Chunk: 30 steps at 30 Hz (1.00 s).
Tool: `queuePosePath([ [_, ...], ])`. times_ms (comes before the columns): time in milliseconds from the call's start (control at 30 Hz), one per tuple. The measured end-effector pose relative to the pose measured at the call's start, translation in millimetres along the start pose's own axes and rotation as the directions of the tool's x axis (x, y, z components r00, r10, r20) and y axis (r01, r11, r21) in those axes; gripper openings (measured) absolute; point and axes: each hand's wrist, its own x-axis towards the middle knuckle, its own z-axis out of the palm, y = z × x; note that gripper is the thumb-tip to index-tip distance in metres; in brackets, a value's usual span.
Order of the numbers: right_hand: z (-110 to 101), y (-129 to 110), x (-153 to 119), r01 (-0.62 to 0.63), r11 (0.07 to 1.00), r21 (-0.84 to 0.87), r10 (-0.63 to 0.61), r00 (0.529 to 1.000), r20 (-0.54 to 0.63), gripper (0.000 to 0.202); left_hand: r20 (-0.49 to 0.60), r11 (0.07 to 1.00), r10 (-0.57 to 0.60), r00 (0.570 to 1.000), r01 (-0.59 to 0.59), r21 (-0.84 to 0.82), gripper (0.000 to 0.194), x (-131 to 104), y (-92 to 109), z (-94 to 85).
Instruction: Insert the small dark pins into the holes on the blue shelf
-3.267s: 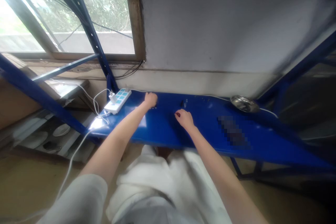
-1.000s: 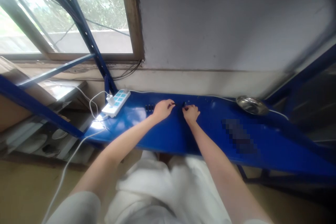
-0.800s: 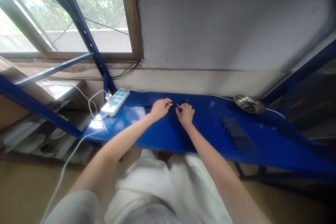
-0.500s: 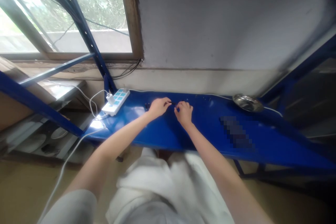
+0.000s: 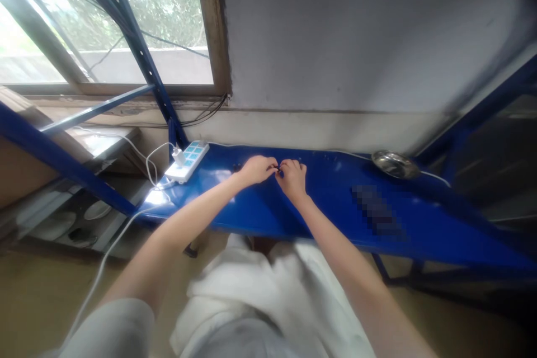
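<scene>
Over the blue table (image 5: 260, 207), my left hand (image 5: 259, 169) and my right hand (image 5: 292, 177) meet at the fingertips. Both are closed in a pinch on a small dark piece (image 5: 278, 169), too small to make out. Some small dark items (image 5: 237, 168) lie on the table just left of my left hand, partly hidden by it.
A white power strip (image 5: 188, 161) with a plug and cables lies at the table's left end. At the back right is a shiny metal dish (image 5: 395, 164). A blurred-out dark object (image 5: 377, 210) lies on the right. Blue metal posts (image 5: 142, 50) rise at the left.
My hands have come together, closing the small gap between their fingertips. The dark piece between them is now mostly covered. The view has shifted very slightly.
</scene>
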Motion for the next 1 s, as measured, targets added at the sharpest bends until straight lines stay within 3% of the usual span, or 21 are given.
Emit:
queuePosePath([
  [300, -3.1, -2.3, -0.2, -0.048, 0.998, 0.03, 0.048, 0.999, 0.006, 0.015, 0.063, 0.996, 0.059, 0.996, -0.063, 0.057, 0.023, 8.3, -1.1, -9.1],
  [467, -6.0, -1.1, -0.7, -0.106, 0.994, 0.028, 0.104, 0.992, 0.069, 0.035, 0.017, 0.994, -0.05, 0.999, 0.048, 0.1, 0.025, 26.2, -25.6, -17.0],
  [667, -6.9, 4.1, -7.3, -0.117, 0.993, 0.03, 0.107, 0.969, 0.223, 0.022, 0.149, 0.95, -0.085, 0.985, 0.035, 0.31, 0.016, 38.1, -52.3, 1.9],
  [800, -8.4, 6.4, -11.5, -0.12, 0.991, 0.051, 0.101, 0.955, 0.277, 0.02, 0.178, 0.943, -0.094, 0.98, 0.03, 0.333, 0.013, 37.9, -62.9, 15.6],
  [1000, -6.3, 11.1, -15.3, -0.136, 0.989, 0.06, 0.114, 0.953, 0.28, 0.021, 0.175, 0.941, -0.13, 0.976, 0.066, 0.332, 0.016, 34.9, -75.3, 19.1],
])
